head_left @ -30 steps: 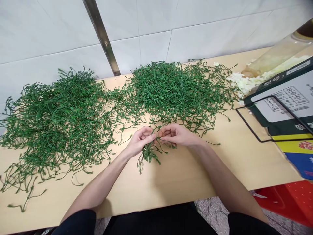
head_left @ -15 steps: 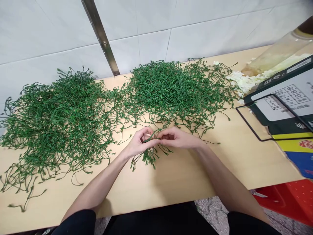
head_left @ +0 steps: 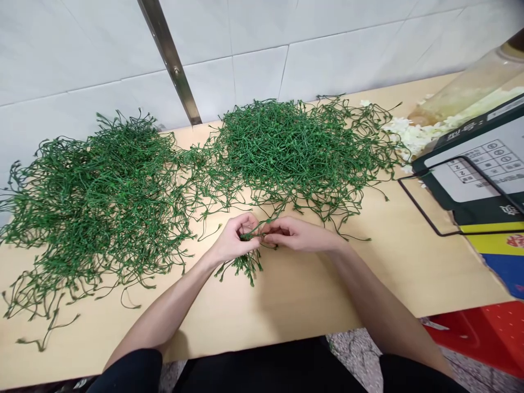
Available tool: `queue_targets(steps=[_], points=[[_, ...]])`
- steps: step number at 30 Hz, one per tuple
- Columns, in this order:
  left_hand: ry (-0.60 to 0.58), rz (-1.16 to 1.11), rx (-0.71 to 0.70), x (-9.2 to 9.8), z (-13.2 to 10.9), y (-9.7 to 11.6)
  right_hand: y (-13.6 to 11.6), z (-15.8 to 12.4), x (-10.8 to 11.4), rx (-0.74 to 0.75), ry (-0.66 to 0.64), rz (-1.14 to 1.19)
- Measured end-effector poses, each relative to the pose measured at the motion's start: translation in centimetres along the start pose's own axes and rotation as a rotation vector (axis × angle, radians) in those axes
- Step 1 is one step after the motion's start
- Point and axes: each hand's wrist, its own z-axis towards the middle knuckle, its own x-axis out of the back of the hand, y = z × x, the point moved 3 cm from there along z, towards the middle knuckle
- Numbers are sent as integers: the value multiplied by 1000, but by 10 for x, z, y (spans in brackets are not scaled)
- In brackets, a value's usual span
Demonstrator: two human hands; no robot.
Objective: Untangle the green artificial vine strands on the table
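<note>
My left hand (head_left: 236, 238) is closed around a small bunch of green plastic flower stems (head_left: 245, 266), whose tips fan out below the fingers. Close beside it, my right hand (head_left: 297, 233) pinches a green stem (head_left: 267, 232) between thumb and forefinger. Both hands are just above the near part of the table, and the fingers hide part of the stems. A dense heap of loose green stems (head_left: 282, 144) lies beyond the hands. Another wide heap of stems (head_left: 94, 202) spreads over the left side.
The wooden table (head_left: 319, 305) meets a tiled wall (head_left: 262, 76) with a metal strip (head_left: 170, 63). At right are white artificial flowers (head_left: 409, 136), a tilted bottle (head_left: 462, 93), a dark printed box (head_left: 483, 158) and a black wire frame (head_left: 426, 213). Below is a red stool-like object (head_left: 478, 333).
The stem ends hanging between the hands have drawn in towards my left hand's bunch. Both hands stay nearly in place, their fingers slightly shifted.
</note>
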Motion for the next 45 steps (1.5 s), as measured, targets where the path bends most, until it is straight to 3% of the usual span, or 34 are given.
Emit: queue_targets(steps=[5, 13, 19, 25, 30, 40, 45], points=[[-15, 49, 23, 0, 0, 0, -1, -2, 3, -10, 17, -81], [-65, -51, 74, -1, -1, -2, 3, -3, 7, -10, 13, 3], [-166, -314, 182, 2, 3, -2, -2, 1, 0, 85, 15, 62], [-283, -515, 282, 5, 6, -5, 3, 8, -13, 143, 96, 200], [-355, -512, 284, 5, 3, -8, 7, 10, -17, 199, 80, 271], [-332, -457, 264, 2, 4, -9, 17, 19, -21, 283, 95, 469], [-408, -449, 204, 1, 4, -9, 21, 21, -25, 246, 135, 445]])
